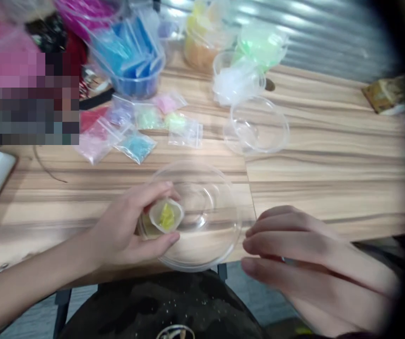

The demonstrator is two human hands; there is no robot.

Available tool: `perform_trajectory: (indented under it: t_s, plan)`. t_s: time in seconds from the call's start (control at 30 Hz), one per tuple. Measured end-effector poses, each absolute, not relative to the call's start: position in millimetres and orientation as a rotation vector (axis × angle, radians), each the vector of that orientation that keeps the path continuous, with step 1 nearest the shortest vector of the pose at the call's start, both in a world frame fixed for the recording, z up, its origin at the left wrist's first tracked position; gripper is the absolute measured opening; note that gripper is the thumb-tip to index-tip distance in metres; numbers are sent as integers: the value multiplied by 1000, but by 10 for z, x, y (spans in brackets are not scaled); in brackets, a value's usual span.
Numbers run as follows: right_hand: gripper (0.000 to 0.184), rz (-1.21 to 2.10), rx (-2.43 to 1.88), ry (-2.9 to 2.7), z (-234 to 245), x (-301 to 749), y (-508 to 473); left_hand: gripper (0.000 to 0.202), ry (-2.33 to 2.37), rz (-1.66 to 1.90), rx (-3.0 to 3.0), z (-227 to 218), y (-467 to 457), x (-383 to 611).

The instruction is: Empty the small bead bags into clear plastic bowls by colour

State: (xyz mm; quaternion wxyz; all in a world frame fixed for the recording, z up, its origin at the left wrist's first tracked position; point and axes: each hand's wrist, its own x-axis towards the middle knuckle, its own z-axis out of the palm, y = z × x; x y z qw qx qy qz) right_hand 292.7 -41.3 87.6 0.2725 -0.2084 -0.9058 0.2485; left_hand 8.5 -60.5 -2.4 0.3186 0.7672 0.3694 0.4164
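Note:
My left hand (132, 226) is closed around a small translucent cup (177, 217). Its rim is pressed into a rounded diamond shape, and yellow bits (167, 215) show inside. The cup is above the left side of a wide, clear round plastic tub (220, 260), which stands near the table's front edge. To the right of the tub, apart from it, my right hand (301, 249) hovers with loosely bent fingers. A narrow gap shows between its thumb and fingers, and I see nothing held there; motion blurs it somewhat.
Small zip bags with coloured contents (137, 146) lie beyond the tub. Behind them stand a bucket of blue packets (135, 87), an orange-yellow tub (202, 52) and a green one (259, 44). A clear tub (283, 134) lies right of the bags; a small box (384, 96) is far right.

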Motion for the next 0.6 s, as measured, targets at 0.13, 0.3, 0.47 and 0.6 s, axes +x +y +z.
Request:
perform_trajectory:
  t_s: [0.13,0.3,0.47,0.6]
  plan:
    - [21,656,-750,-2461,526,3192,-724,82,965,1083,1994,21,-601,76]
    - [26,641,-1030,-2432,34,3211,-1153,77,1059,1093,2053,87,-601,115]
    - [14,541,-1059,-2278,-142,3040,-1262,75,1041,1083,2095,131,-598,112]
    - [15,624,-1022,-2204,-131,3011,-1205,75,1065,1054,2113,154,-583,99]
